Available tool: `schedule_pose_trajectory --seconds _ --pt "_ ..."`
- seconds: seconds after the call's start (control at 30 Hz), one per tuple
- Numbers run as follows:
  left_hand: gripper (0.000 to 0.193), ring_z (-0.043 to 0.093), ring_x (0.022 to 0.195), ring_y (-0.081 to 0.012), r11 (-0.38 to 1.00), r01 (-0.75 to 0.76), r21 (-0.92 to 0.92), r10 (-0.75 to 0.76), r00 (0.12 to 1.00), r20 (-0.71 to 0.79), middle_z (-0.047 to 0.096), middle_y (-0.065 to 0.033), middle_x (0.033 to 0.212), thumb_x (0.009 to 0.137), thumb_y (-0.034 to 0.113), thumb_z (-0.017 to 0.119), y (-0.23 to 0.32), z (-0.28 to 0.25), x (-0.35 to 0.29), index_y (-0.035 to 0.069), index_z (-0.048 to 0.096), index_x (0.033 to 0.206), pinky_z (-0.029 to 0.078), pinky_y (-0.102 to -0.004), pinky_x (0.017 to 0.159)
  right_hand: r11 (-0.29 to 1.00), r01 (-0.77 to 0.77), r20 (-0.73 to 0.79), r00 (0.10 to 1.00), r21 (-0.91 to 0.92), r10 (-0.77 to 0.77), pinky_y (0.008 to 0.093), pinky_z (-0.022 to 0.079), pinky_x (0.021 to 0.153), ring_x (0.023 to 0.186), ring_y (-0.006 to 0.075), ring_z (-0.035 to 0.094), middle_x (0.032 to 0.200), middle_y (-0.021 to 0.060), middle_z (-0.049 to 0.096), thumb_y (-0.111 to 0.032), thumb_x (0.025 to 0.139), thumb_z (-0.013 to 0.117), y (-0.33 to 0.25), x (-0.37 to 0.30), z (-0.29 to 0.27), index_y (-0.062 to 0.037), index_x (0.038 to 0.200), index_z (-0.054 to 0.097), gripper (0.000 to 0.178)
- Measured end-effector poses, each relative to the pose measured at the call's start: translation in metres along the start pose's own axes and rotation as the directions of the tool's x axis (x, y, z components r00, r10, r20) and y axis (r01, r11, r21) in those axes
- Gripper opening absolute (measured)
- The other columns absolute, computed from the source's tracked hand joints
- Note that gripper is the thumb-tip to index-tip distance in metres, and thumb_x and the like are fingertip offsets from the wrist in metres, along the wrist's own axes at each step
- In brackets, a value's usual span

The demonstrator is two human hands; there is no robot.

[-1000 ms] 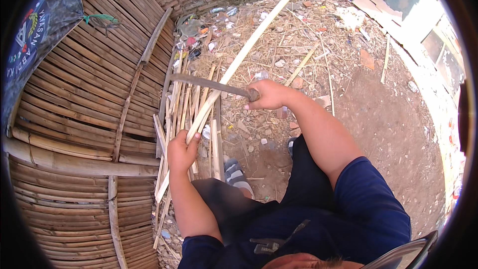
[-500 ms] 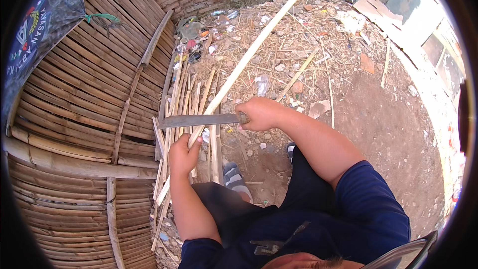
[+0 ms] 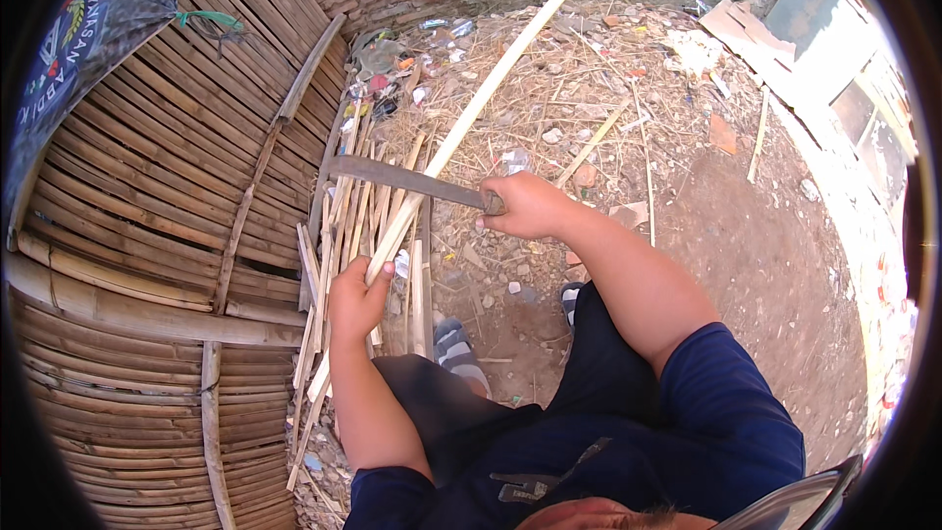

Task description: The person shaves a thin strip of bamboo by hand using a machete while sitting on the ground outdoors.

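Cream strip [image 3: 494,83] gripped by left hand [image 3: 355,298], right hand [image 3: 522,206] holding machete [image 3: 391,174] (now farther forward)

The long pale strip [image 3: 510,61] runs off the top edge, and the left hand [image 3: 355,302] covers part of it. Right of the strip, the right hand [image 3: 520,208] hides most of the handle of the knife [image 3: 383,172] (whether the blade touches the strip, I can't tell). Well left of the strip, the dark rim cuts off the banner [image 3: 103,44]; nearer its left side, scraps of litter [image 3: 421,95] are too small to identify.
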State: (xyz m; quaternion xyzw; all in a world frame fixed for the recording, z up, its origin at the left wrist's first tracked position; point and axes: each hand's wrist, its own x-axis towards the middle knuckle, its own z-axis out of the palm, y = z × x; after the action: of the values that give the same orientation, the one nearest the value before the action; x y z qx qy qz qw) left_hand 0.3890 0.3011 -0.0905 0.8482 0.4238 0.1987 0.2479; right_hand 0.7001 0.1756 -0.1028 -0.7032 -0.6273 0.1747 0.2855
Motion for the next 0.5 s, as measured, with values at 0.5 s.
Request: schedule_pose_trajectory --seconds 0.5 --pt "0.043 0.052 0.063 -0.0172 0.993 -0.023 -0.115 0.031 0.997 0.065 0.061 -0.0097 0.068 0.103 0.040 0.070 -0.018 -0.003 0.000 -0.002 0.068 0.093 0.045 -0.0377 0.061 0.993 -0.103 -0.248 0.962 0.057 0.114 0.0503 0.056 0.076 0.083 0.0424 0.072 0.084 0.0223 0.072 -0.037 0.090 0.081 0.015 -0.003 -0.027 -0.0049 0.107 0.070 0.038"
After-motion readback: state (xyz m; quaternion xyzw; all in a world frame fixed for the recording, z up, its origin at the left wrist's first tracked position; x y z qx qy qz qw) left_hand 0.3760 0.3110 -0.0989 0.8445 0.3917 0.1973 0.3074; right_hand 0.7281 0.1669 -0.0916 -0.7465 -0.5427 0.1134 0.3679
